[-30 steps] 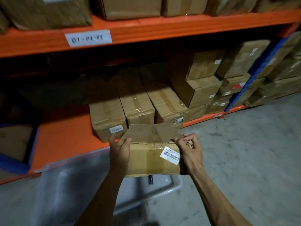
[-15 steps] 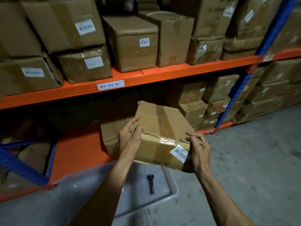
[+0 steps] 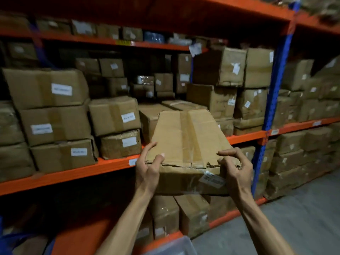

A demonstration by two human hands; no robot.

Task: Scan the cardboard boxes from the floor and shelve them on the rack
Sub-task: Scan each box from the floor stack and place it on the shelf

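Nearest, at the bottom edge, I note the corner of a clear plastic bin (image 3: 171, 245). Above it I hold one cardboard box (image 3: 185, 140) in front of the middle shelf beam (image 3: 73, 174) of the rack, its far end raised toward the stacked cartons. My left hand (image 3: 148, 167) clasps the near left corner, thumb on the top face, fingers curled along the side. My right hand (image 3: 236, 167) grips the near right corner, fingers bent over the torn top edge. A white barcode label (image 3: 211, 180) sits on the near face, beside the right hand; its print is blurred. Beyond, labelled stacked boxes (image 3: 114, 115) fill the shelf, and a blue upright (image 3: 272, 100) stands right.
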